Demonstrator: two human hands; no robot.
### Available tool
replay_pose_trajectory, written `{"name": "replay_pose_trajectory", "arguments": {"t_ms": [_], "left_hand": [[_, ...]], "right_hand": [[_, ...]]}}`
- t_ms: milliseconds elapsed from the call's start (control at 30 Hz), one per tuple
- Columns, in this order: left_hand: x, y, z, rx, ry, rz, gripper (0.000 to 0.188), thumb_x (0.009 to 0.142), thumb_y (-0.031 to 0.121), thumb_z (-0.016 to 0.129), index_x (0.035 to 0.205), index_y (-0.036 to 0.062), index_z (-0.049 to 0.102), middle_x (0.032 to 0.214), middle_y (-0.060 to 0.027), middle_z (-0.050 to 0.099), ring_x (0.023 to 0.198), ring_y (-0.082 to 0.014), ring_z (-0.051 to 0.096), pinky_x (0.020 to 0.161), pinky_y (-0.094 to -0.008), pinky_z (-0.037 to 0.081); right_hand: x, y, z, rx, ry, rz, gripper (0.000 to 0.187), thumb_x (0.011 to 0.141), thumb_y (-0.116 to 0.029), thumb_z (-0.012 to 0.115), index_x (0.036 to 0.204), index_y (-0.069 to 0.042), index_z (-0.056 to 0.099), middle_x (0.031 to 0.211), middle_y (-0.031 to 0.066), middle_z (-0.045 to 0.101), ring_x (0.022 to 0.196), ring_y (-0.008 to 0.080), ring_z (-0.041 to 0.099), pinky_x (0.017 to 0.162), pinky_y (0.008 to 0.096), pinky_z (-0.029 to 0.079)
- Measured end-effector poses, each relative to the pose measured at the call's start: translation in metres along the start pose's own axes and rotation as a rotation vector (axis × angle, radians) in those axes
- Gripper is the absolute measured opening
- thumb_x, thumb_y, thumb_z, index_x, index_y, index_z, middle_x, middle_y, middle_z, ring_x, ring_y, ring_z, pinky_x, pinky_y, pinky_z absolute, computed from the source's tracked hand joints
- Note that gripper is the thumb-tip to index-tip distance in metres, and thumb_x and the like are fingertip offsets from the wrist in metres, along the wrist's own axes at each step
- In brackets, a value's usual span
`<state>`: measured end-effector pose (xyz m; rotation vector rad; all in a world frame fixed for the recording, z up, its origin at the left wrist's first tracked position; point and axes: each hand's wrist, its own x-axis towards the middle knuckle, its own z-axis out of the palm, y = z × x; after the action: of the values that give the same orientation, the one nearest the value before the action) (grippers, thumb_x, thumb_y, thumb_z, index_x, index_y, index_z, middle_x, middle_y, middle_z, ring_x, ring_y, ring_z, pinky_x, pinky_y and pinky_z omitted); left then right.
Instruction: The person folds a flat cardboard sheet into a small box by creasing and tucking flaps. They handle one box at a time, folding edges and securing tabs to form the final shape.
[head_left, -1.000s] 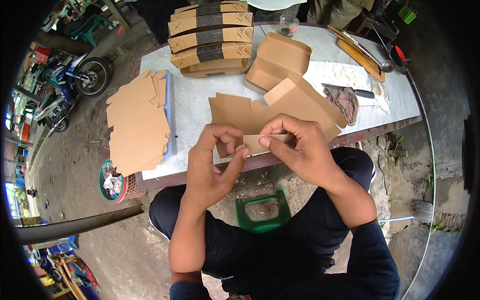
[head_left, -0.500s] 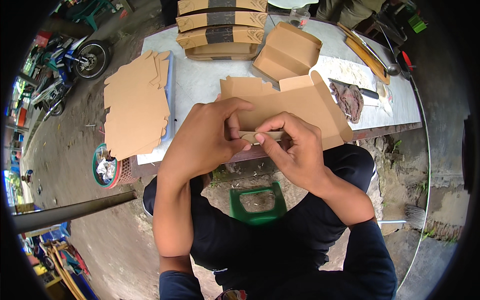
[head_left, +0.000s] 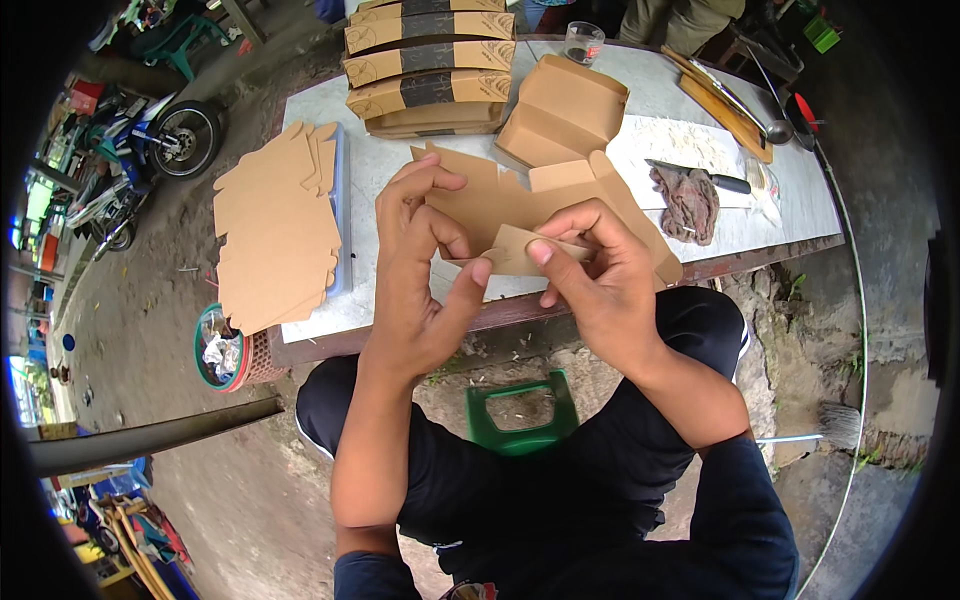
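Note:
A partly folded brown cardboard box (head_left: 490,195) lies at the table's near edge, its near side flap (head_left: 515,248) raised toward me. My right hand (head_left: 605,290) pinches this flap between thumb and fingers. At the flap's left end my left hand (head_left: 425,275) holds the corner between thumb and index finger, the other fingers curled loosely above. Just beyond stands an open, formed cardboard box (head_left: 565,110). Left of my hands lies a pile of flat cardboard blanks (head_left: 275,230) on a blue tray-like thing (head_left: 345,215).
Boxes with dark bands (head_left: 430,90) are stacked at the back. On the right lie a knife (head_left: 732,184), a crumpled cloth (head_left: 686,203) and a ladle (head_left: 779,131). A plastic cup (head_left: 583,45) stands behind. Below are a waste basket (head_left: 262,358) and green stool (head_left: 522,440).
The flap has come up from nearly edge-on and now shows its broad face. My left hand has turned, its fingers rising and spreading. The view has shifted slightly.

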<state>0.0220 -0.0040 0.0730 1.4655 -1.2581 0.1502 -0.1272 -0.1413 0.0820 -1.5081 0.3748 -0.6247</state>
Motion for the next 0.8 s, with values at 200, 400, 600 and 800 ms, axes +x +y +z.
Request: {"name": "replay_pose_trajectory", "arguments": {"t_ms": [200, 400, 600, 800], "left_hand": [[0.004, 0.002, 0.000, 0.128, -0.127, 0.092, 0.024, 0.070, 0.002, 0.070, 0.076, 0.0052, 0.047, 0.133, -0.0225, 0.051, 0.139, -0.0471, 0.049, 0.111, -0.0543, 0.045], [0.007, 0.008, -0.001, 0.117, -0.126, -0.011, 0.024, 0.069, 0.000, 0.070, 0.075, 0.0035, 0.046, 0.131, -0.0260, 0.048, 0.137, -0.0494, 0.051, 0.108, -0.0516, 0.047], [0.008, 0.015, -0.013, 0.047, -0.161, -0.130, 0.020, 0.072, -0.002, 0.070, 0.078, 0.0021, 0.051, 0.133, -0.0260, 0.049, 0.140, -0.0488, 0.050, 0.108, -0.0490, 0.047], [-0.003, 0.007, -0.025, -0.200, -0.148, -0.204, 0.017, 0.075, -0.002, 0.077, 0.081, 0.0008, 0.061, 0.135, -0.0240, 0.056, 0.150, -0.0476, 0.044, 0.108, -0.0489, 0.047]], "right_hand": [[-0.006, 0.010, 0.007, 0.024, -0.034, 0.039, 0.012, 0.100, -0.006, 0.075, 0.107, -0.001, 0.068, 0.098, 0.0059, 0.075, 0.073, 0.0010, 0.064, 0.060, 0.0198, 0.057], [-0.010, 0.016, 0.013, 0.053, 0.012, -0.001, 0.013, 0.100, -0.005, 0.075, 0.108, 0.000, 0.067, 0.100, 0.0081, 0.075, 0.074, 0.0020, 0.066, 0.060, 0.0190, 0.058], [-0.011, 0.023, 0.019, 0.108, 0.050, -0.058, 0.014, 0.099, -0.003, 0.075, 0.110, 0.000, 0.066, 0.108, 0.0108, 0.076, 0.071, 0.0017, 0.065, 0.056, 0.0178, 0.056], [-0.001, 0.017, 0.013, 0.091, 0.041, 0.032, 0.016, 0.098, 0.000, 0.075, 0.112, 0.000, 0.066, 0.109, 0.0099, 0.076, 0.066, 0.0007, 0.063, 0.052, 0.0172, 0.052]]}}
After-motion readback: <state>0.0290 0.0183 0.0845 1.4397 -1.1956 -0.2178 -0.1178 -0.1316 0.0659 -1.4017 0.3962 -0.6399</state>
